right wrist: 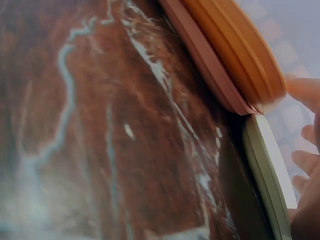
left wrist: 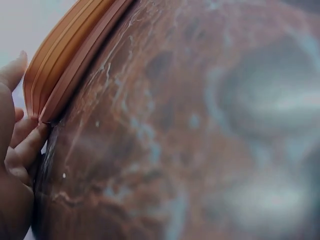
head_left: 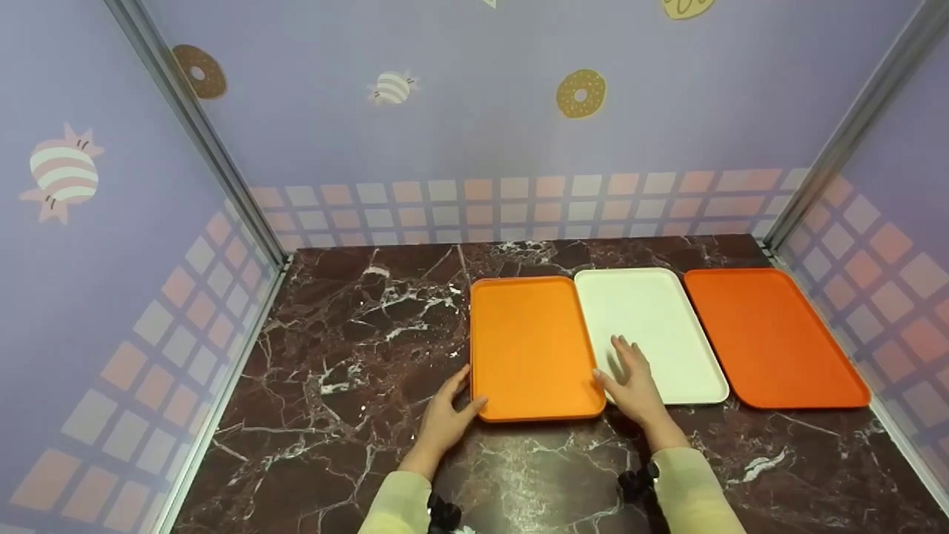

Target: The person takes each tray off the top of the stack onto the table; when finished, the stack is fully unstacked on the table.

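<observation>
A stack of trays with a yellow-orange tray (head_left: 534,348) on top lies on the dark marbled table. The wrist views show several layered rims, with a pinkish-brown tray (right wrist: 212,70) at the bottom. My left hand (head_left: 445,419) is at the stack's near left corner, fingers along the left side and thumb over the top rim. In the left wrist view its fingertips (left wrist: 37,132) meet the lowest rim. Above the white tray (head_left: 667,334) hovers my right hand (head_left: 634,386), fingers spread. Its thumb (right wrist: 300,90) reaches the yellow-orange rim near the right front corner.
To the right of the white tray lies a red-orange tray (head_left: 778,337), close to the right wall. Patterned lilac panels enclose the marbled table (head_left: 334,356) at the back and both sides. Bare tabletop stretches left of the stack.
</observation>
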### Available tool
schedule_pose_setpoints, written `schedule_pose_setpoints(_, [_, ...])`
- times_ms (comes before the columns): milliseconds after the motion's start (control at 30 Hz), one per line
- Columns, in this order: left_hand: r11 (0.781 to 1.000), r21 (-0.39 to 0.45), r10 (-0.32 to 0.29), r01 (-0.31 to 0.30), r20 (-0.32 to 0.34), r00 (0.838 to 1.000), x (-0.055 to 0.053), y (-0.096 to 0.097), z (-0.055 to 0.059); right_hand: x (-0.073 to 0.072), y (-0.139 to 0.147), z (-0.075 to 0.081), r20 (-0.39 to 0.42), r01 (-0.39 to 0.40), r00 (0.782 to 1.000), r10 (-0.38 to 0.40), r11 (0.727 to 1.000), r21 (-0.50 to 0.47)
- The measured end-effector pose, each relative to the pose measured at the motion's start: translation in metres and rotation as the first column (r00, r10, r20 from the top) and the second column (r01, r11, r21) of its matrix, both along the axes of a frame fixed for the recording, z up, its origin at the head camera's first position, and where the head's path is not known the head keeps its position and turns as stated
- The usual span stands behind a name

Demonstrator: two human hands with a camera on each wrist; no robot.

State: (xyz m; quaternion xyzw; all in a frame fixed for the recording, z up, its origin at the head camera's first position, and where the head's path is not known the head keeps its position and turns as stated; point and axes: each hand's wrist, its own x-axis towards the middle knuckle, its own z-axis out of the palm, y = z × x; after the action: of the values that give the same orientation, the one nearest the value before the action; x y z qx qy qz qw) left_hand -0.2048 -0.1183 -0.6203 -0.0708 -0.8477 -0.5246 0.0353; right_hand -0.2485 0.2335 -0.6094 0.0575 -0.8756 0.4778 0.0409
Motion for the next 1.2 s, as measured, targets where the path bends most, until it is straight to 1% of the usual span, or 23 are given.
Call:
schedule_pose_setpoints(100, [0.999,0.044,0.029,-0.031,0.044,0.999,-0.002,0.002,0.003,-0.001,-0.004,0.001,-0.019,-0.025,0.999,0.027,0.994,0.11])
schedule_pose_setpoints(167, [0.997,0.048,0.051,-0.054,0.065,0.997,-0.003,0.004,0.006,-0.003,-0.007,0.002,-0.019,-0.037,0.999,0.041,0.984,0.176])
schedule_pose_setpoints(233, [0.996,0.047,0.066,-0.07,0.078,0.995,-0.005,0.006,0.008,-0.005,-0.009,0.003,0.002,-0.048,0.999,0.049,0.972,0.23])
schedule_pose_setpoints(300, [0.997,0.027,0.075,-0.077,0.071,0.995,-0.006,0.008,0.01,-0.008,-0.01,0.004,0.038,-0.063,0.998,0.055,0.963,0.261])
schedule_pose_setpoints(433, [0.995,-0.024,0.093,-0.092,0.041,0.995,-0.008,0.009,0.014,-0.009,-0.01,0.003,0.115,-0.092,0.992,0.06,0.95,0.299])
schedule_pose_setpoints(567, [0.993,-0.048,0.107,-0.107,0.012,0.994,-0.011,0.008,0.015,-0.009,-0.011,0.002,0.151,-0.105,0.987,0.06,0.944,0.314])
schedule_pose_setpoints(633, [0.993,-0.048,0.11,-0.109,0.016,0.994,-0.011,0.008,0.014,-0.008,-0.012,0.002,0.149,-0.105,0.987,0.061,0.945,0.31])
schedule_pose_setpoints(767, [0.99,-0.053,0.128,-0.128,-0.008,0.992,-0.012,0.009,0.016,-0.008,-0.013,0.001,0.144,-0.1,0.988,0.057,0.944,0.314])
schedule_pose_setpoints(867, [0.986,-0.049,0.156,-0.158,-0.034,0.987,-0.012,0.01,0.017,-0.007,-0.014,0.001,0.133,-0.096,0.99,0.054,0.94,0.327])
schedule_pose_setpoints(933, [0.984,-0.036,0.175,-0.177,-0.037,0.984,-0.012,0.01,0.018,-0.007,-0.014,0.0,0.126,-0.091,0.991,0.051,0.936,0.34])
schedule_pose_setpoints(1033, [0.978,-0.04,0.204,-0.206,-0.055,0.977,-0.013,0.01,0.019,-0.007,-0.015,0.0,0.117,-0.086,0.992,0.047,0.929,0.361])
schedule_pose_setpoints(1200, [0.97,-0.045,0.236,-0.237,-0.033,0.971,-0.015,0.011,0.021,-0.007,-0.015,0.0,0.115,-0.079,0.993,0.037,0.921,0.383])
